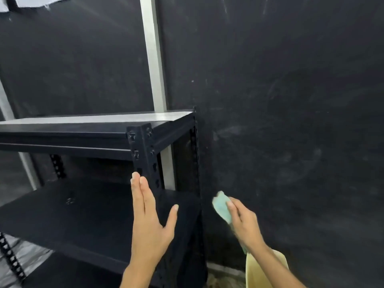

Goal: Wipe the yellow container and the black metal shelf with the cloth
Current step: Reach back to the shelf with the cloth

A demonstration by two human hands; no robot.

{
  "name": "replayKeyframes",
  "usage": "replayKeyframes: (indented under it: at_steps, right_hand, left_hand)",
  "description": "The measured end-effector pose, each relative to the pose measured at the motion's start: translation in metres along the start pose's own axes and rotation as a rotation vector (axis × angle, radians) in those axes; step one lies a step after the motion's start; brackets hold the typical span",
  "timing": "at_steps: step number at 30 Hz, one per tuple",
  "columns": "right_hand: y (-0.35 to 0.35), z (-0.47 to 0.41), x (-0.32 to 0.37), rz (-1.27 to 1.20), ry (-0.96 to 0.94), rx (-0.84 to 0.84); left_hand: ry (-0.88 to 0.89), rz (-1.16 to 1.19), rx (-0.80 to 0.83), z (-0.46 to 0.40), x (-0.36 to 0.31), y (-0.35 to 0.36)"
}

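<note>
A: What is the black metal shelf made of, by the look of it?

B: Painted steel, matte and dark; the corner post is an angle section punched with keyhole slots down both faces; the top board has a smooth flat surface that catches a pale sheen along its far edge; the lower board is flat and dull, with a faint scuff near its middle.

A: And the cloth?

B: Pale green, soft, bunched into a small wad; it sits just beside the shelf's right rear upright, in front of the dark smudged wall, which shows chalky streaks.

A: Who holds it?

B: The right hand; its fingers are curled around the cloth, the thumb pressed on top, the wrist angled up and to the left.

A: The left hand?

B: Flat and spread, gripping nothing; fingers straight and pointing up beside the corner post, the thumb splayed to the right over the lower board's edge.

A: Where is the yellow container?

B: At the bottom right, under the right forearm; only part of its pale yellow, smooth rim and wall shows, on the floor beside the shelf.

A: Anything else?

B: A silvery metal strip runs up the wall behind the shelf.
</note>
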State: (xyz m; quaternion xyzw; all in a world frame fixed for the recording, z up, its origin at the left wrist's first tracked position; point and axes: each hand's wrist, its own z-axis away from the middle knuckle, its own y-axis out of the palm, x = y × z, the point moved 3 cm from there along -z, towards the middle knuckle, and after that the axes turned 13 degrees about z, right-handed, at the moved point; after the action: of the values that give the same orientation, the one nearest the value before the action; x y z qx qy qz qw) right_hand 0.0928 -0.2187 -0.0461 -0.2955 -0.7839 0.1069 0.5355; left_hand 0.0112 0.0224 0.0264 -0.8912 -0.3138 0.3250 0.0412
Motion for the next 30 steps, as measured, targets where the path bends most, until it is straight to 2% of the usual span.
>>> replayKeyframes:
  at_steps: [6,10,12,16,21,30]
  right_hand:
    - [0.120,-0.054,0.024,0.151,-0.228,0.234]
    - [0.181,-0.043,0.025,0.344,-0.402,0.424]
    - [0.192,-0.038,0.017,0.459,-0.460,0.450]
    - [0.192,-0.047,0.006,0.593,-0.449,0.542]
    - [0.203,-0.054,0.009,0.715,-0.388,0.630]
    - [0.198,-0.047,0.015,0.663,-0.373,0.589]
  left_hand:
    - [0.150,-0.056,-0.077,0.002,0.025,0.014]
    - [0.246,-0.030,-0.101,0.001,0.030,0.018]
    - [0.249,-0.024,-0.096,0.000,0.031,0.020]
    - [0.296,-0.079,-0.114,0.000,0.034,0.021]
    - [0.236,-0.138,-0.130,-0.001,0.027,0.025]
    - [0.254,-0.148,-0.126,-0.002,0.023,0.023]
